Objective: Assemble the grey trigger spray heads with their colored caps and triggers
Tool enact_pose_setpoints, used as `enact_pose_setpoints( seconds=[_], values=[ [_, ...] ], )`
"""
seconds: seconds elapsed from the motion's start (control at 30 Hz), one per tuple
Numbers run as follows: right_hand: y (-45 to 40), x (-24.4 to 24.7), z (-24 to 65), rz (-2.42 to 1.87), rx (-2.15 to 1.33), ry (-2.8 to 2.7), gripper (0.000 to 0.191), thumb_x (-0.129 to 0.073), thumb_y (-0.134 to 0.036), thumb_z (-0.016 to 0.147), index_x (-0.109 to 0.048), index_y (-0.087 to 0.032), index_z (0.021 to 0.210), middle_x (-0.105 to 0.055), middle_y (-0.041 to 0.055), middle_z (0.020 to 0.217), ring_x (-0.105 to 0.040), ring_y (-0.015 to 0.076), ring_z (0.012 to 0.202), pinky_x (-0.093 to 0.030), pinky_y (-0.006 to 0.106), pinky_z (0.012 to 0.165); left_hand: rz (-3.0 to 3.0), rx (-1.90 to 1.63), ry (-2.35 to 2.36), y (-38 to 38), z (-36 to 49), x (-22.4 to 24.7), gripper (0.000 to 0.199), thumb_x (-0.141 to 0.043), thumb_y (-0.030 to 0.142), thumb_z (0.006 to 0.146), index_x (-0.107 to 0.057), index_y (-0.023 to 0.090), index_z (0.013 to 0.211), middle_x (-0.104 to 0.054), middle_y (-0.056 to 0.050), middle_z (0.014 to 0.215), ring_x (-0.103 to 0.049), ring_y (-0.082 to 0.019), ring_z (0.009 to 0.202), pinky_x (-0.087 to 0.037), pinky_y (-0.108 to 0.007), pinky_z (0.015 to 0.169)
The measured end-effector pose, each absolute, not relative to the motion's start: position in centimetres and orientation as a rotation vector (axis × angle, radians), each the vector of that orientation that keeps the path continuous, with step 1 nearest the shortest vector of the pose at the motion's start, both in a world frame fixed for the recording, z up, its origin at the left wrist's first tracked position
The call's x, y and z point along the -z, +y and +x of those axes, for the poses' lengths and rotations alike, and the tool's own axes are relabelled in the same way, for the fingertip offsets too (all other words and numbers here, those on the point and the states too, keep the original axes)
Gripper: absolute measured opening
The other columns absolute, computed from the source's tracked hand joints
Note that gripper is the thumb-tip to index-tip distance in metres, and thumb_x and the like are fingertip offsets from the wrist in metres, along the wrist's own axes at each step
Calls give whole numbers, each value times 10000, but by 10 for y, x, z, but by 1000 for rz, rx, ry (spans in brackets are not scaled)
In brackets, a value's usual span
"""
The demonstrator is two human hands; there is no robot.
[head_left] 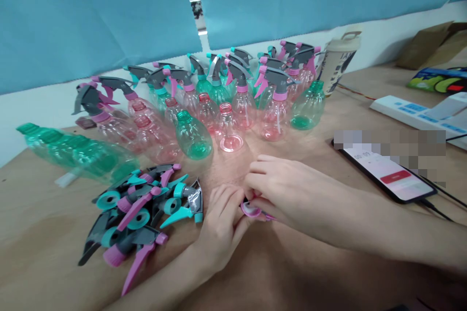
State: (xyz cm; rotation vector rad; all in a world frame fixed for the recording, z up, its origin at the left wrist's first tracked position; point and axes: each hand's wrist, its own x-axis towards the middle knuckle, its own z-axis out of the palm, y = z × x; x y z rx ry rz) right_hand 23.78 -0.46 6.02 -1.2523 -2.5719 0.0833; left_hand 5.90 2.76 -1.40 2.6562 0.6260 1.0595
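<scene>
Both my hands meet over the table around a spray trigger head point(251, 210), of which a pink collar shows. My left hand point(222, 223) grips it from the left. From the right, my right hand point(275, 184) has its fingers pinched at the collar's opening; whatever they pinch there is hidden. A pile of loose spray heads point(142, 214), grey with pink or teal parts, lies left of my left hand. Just beyond my hands stand an open clear pink bottle point(230, 129) and an open green bottle point(193, 136).
Several bottles with spray heads fitted, such as a pink one point(275, 107), stand along the wall. Green bottles point(80, 153) sit at the left. To the right are a phone point(383, 167) with a cable, a white power strip point(419, 112) and a patterned cup point(337, 65).
</scene>
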Motion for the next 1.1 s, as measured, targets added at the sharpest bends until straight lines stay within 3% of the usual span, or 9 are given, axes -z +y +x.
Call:
enact_pose_setpoints(
  seconds=[0.23,0.63,0.83,1.1],
  values=[
    [-6,-58,238,-1212,-85,-2569,49,-608,-106,765,-621,-146,790,-619,41,808,-520,166,731,-331,292,610,2657,-1047,614,28,60,16,147,-458,190,903,-475,127,1035,-549,-87,915,-508,-207,878,-437,-335,774],
    [-4,-58,238,-1175,-85,-2612,96,-590,-165,810,-624,-154,721,-623,29,761,-508,161,688,-300,295,565,2666,-1036,636,30,60,14,140,-477,226,903,-489,142,1014,-568,-74,888,-523,-203,846,-435,-337,755],
    [-1,-59,238,-1185,-81,-2652,41,-643,-153,765,-631,-152,725,-625,35,777,-498,159,688,-287,291,552,2665,-1081,640,29,63,13,113,-507,268,893,-492,159,920,-585,-44,800,-545,-189,775,-423,-342,741],
    [-3,-55,238,-1220,-98,-2609,141,-548,-123,812,-610,-154,689,-619,39,752,-492,157,664,-300,299,582,2643,-1133,665,31,66,14,101,-565,231,856,-517,159,909,-620,-34,779,-580,-186,777,-426,-335,743]
  ],
)
